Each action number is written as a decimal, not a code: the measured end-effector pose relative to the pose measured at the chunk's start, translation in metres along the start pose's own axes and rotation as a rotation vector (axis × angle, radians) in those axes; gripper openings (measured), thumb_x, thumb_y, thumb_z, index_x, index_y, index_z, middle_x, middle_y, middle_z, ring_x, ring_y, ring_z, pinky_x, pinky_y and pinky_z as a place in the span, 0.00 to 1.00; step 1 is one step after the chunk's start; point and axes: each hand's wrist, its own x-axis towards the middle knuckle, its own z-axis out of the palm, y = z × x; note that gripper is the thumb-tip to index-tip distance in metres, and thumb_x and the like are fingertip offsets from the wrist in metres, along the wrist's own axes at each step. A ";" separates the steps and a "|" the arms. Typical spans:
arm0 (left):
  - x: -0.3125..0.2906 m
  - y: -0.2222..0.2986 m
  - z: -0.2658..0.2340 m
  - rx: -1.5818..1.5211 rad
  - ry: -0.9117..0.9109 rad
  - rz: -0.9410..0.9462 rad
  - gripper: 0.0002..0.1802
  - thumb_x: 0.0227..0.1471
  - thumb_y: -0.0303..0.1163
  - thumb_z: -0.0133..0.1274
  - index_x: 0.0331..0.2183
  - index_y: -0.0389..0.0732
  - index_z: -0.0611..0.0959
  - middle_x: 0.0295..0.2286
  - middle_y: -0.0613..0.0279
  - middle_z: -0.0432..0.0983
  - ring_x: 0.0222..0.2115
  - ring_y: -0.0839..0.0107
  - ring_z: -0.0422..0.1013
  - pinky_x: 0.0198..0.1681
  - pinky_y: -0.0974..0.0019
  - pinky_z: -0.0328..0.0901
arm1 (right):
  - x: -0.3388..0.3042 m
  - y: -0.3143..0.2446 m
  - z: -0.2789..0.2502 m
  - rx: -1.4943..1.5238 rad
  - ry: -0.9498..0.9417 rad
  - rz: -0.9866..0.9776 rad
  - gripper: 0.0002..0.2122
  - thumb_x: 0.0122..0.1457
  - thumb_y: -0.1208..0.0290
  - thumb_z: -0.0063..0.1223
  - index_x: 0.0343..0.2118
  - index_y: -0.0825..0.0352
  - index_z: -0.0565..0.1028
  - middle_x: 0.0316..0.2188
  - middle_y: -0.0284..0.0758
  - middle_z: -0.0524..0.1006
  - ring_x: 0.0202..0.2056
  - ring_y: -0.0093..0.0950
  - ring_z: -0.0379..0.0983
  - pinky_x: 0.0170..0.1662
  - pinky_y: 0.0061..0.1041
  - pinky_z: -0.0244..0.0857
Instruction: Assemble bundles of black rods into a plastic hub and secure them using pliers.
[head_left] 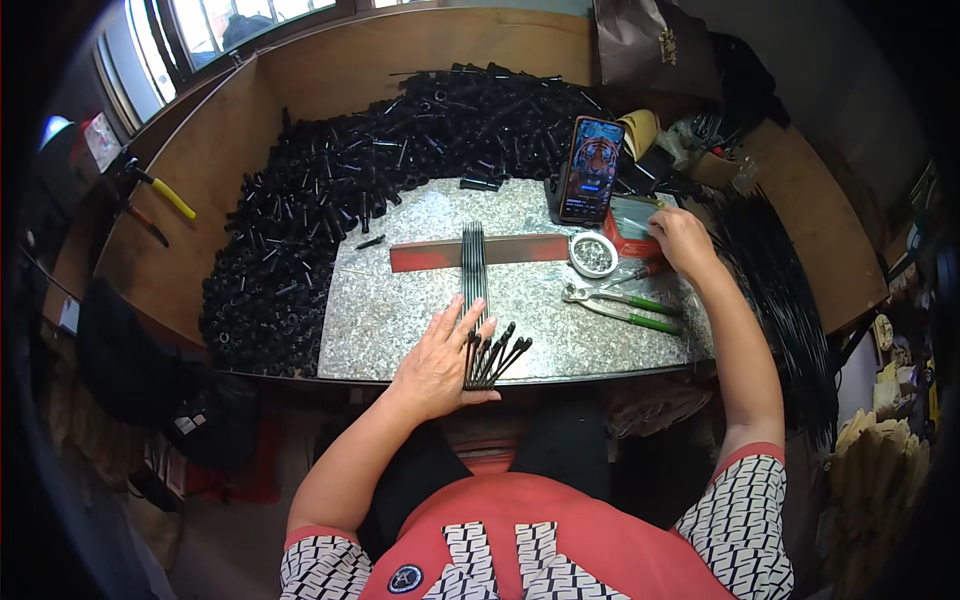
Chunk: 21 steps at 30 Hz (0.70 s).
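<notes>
My left hand lies with its fingers stretched out over a bundle of thin dark rods. The rods' near ends bend and fan out with black tips beside my fingers. The bundle's far part rests across a flat reddish-brown bar. At the right, my right hand has its fingers bent together beside a red-handled tool and some clear plastic. What its fingertips hold, if anything, is too small to make out. Close by are a white bowl of small metal pieces and green-handled pliers.
Black tubular parts are heaped behind and left of the speckled stone board. A phone stands upright at its far right. Long black rods lie at the right. Wooden walls edge the bench; yellow-handled pliers hang left.
</notes>
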 end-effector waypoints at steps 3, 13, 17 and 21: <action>0.000 0.000 0.001 -0.019 0.041 0.012 0.53 0.36 0.61 0.60 0.57 0.39 0.64 0.58 0.48 0.52 0.60 0.44 0.47 0.61 0.48 0.49 | 0.017 0.014 0.011 -0.095 -0.072 0.059 0.07 0.50 0.75 0.55 0.31 0.72 0.78 0.33 0.46 0.77 0.38 0.43 0.73 0.41 0.36 0.66; -0.003 -0.001 0.002 -0.048 0.085 0.005 0.52 0.35 0.59 0.62 0.56 0.38 0.64 0.58 0.48 0.54 0.60 0.47 0.48 0.60 0.50 0.50 | 0.024 0.034 0.032 -0.240 -0.113 -0.012 0.05 0.51 0.77 0.48 0.27 0.71 0.75 0.31 0.51 0.76 0.37 0.46 0.73 0.40 0.39 0.66; -0.002 -0.001 0.003 -0.047 0.076 0.002 0.52 0.35 0.59 0.62 0.56 0.38 0.64 0.59 0.50 0.54 0.60 0.47 0.47 0.61 0.50 0.50 | 0.020 0.030 0.026 -0.212 -0.114 0.022 0.07 0.53 0.75 0.43 0.31 0.72 0.72 0.35 0.50 0.75 0.40 0.47 0.72 0.42 0.40 0.67; -0.004 -0.003 0.003 -0.058 0.086 0.019 0.53 0.35 0.59 0.62 0.57 0.39 0.64 0.59 0.53 0.53 0.61 0.47 0.47 0.61 0.49 0.50 | 0.016 0.021 0.015 -0.159 -0.073 0.030 0.07 0.53 0.78 0.43 0.34 0.72 0.69 0.37 0.51 0.73 0.41 0.48 0.70 0.43 0.41 0.66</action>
